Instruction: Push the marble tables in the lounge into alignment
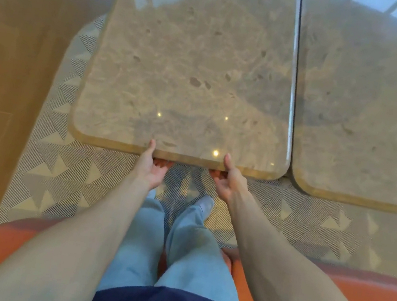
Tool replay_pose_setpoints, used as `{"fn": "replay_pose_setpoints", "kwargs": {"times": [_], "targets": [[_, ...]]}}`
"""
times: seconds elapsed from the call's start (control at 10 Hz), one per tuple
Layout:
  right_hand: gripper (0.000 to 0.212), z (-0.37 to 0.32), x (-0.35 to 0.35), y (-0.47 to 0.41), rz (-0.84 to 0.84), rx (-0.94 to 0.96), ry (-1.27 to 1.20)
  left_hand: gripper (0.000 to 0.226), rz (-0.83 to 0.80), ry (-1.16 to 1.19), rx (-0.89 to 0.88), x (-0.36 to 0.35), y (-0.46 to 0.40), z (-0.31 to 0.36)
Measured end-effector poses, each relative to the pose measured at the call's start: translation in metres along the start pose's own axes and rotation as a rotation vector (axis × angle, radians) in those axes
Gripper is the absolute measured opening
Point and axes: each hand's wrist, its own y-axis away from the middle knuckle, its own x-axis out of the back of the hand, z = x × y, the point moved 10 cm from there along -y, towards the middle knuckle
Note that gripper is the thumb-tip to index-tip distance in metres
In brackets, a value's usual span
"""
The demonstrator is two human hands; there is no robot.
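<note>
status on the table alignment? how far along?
Done: the left table sits side by side with the right table, only a thin gap between them.
In hand: the left hand and right hand both grip the left table's near edge, thumbs on top.
Left: its near edge sits a bit farther away than the right table's, so the front edges aren't flush yet.

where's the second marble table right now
In the head view it sits on the right, edge to edge with the table both hands grip.

two beige marble tables [193,69] [371,114] nearly abutting.
</note>
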Motion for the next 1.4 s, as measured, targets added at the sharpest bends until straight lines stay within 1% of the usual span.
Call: {"fn": "replay_pose_setpoints", "kwargs": {"times": [0.1,0.2,0.3,0.4,0.7,0.9,1.0,1.1,1.2,1.3,1.4], "targets": [[0.049,-0.002,0.002,0.000,-0.012,0.021,-0.014,0.049,-0.006,-0.012,-0.014,-0.001,0.001,-0.001],[0.045,-0.003,0.006,0.001,-0.012,0.041,0.008,0.047,-0.010,-0.042,-0.026,0.000,0.005,-0.004],[0.049,-0.004,0.008,0.002,-0.015,0.066,0.017,0.047,-0.006,-0.065,-0.032,0.001,0.006,-0.004],[0.053,-0.005,0.009,0.002,-0.018,0.087,0.009,0.052,-0.005,-0.095,-0.043,0.002,0.005,-0.003],[0.053,0.003,0.021,0.007,-0.024,0.065,0.015,0.049,0.004,-0.135,-0.068,0.011,0.011,-0.006],[0.048,0.001,0.017,0.013,-0.042,0.035,0.028,0.049,-0.011,-0.118,-0.043,0.012,0.011,-0.006],[0.048,0.001,0.016,0.012,-0.017,0.030,0.038,0.051,-0.006,-0.085,0.002,0.012,0.012,-0.007],[0.044,0.002,0.016,0.011,-0.019,0.007,0.076,0.053,0.016,-0.089,0.026,0.012,0.015,-0.004],[0.042,-0.007,0.018,0.015,-0.048,-0.094,0.348,0.047,0.040,-0.624,0.133,0.017,0.019,0.006],[0.051,-0.017,0.022,0.025,-0.113,-0.256,0.920,0.064,0.078,-1.415,0.225,0.024,0.023,0.035],[0.038,-0.049,-0.024,0.023,-0.175,-0.240,1.145,0.036,0.074,-1.673,0.130,-0.021,0.015,0.076]]}}
